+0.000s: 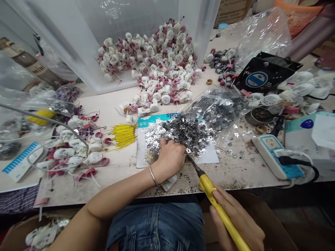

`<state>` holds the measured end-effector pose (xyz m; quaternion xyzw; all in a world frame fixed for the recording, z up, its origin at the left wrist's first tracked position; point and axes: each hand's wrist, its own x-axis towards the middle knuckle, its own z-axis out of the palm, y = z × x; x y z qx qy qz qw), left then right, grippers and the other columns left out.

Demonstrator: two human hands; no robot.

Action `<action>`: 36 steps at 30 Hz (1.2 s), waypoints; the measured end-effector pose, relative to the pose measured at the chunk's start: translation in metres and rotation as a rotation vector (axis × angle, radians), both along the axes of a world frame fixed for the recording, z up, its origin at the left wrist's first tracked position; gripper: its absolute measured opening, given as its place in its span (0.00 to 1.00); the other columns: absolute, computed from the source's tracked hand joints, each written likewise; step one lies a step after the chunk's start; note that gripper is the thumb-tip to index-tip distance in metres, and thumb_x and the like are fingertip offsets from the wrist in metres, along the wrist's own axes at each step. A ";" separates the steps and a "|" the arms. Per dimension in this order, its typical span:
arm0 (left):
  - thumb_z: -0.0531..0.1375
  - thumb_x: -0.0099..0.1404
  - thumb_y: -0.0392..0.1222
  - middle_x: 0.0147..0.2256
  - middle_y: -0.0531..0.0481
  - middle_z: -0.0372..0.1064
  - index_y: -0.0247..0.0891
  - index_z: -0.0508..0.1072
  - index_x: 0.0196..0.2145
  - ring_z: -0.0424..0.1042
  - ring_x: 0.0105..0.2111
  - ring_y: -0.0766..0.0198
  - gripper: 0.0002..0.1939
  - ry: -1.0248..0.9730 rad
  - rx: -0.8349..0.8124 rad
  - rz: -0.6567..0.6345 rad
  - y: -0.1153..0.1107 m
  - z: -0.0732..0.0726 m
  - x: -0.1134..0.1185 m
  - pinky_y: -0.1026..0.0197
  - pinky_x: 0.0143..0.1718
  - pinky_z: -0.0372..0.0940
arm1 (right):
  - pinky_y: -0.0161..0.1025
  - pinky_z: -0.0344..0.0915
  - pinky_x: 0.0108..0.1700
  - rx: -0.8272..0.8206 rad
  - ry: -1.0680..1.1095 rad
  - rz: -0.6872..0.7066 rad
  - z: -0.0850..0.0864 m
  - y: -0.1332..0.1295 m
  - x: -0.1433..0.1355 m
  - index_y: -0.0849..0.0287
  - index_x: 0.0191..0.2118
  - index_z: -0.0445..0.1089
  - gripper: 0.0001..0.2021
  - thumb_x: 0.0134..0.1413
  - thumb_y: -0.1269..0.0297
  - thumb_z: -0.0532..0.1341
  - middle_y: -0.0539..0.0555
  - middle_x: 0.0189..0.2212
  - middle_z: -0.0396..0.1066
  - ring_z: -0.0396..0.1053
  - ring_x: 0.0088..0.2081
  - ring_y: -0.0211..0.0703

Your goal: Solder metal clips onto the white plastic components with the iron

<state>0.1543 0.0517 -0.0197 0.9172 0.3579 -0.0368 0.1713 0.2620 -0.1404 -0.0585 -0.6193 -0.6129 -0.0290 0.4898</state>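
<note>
My right hand (235,216) is closed round the yellow handle of a soldering iron (222,212). The iron's dark tip reaches up to the fingers of my left hand (171,155). That hand is curled over the near edge of a heap of small shiny metal plates (184,132); whatever sits between its fingertips is hidden. Beneath the heap lies a white and teal sheet (142,153). Just left of the sheet, a bundle of thin yellow wires (124,136) rests on the table.
A translucent bin (86,66) on its side spills white and pink wired parts (162,73). More such parts (68,150) lie at left. To the right are a plastic bag of metal plates (217,104), a black fan box (267,75), a small round pan (259,116) and a power strip (277,157).
</note>
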 end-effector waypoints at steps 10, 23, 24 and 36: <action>0.53 0.64 0.33 0.29 0.44 0.74 0.33 0.72 0.25 0.72 0.32 0.55 0.12 0.028 0.011 -0.054 0.004 0.000 0.004 0.46 0.45 0.55 | 0.41 0.77 0.40 0.008 -0.032 -0.065 0.003 0.001 0.000 0.59 0.54 0.69 0.22 0.52 0.77 0.61 0.55 0.44 0.76 0.76 0.42 0.46; 0.55 0.61 0.31 0.27 0.45 0.75 0.33 0.74 0.28 0.73 0.28 0.59 0.09 -0.011 -0.165 -0.005 -0.007 0.030 -0.022 0.59 0.30 0.65 | 0.38 0.78 0.37 0.064 0.147 -0.158 -0.009 0.014 -0.023 0.60 0.34 0.71 0.09 0.47 0.80 0.65 0.58 0.53 0.69 0.75 0.46 0.48; 0.56 0.61 0.31 0.26 0.46 0.75 0.34 0.75 0.27 0.73 0.27 0.60 0.08 -0.061 -0.218 -0.017 -0.011 0.033 -0.025 0.60 0.29 0.65 | 0.36 0.77 0.36 0.083 0.155 -0.167 -0.010 0.020 -0.027 0.60 0.30 0.70 0.09 0.45 0.80 0.66 0.57 0.54 0.68 0.75 0.46 0.46; 0.56 0.68 0.36 0.34 0.45 0.76 0.35 0.76 0.41 0.74 0.33 0.65 0.09 -0.719 -0.072 0.082 -0.017 0.022 -0.088 0.64 0.35 0.70 | 0.38 0.76 0.45 0.015 0.172 0.119 -0.005 0.061 -0.058 0.59 0.30 0.65 0.08 0.49 0.77 0.64 0.57 0.54 0.59 0.70 0.51 0.45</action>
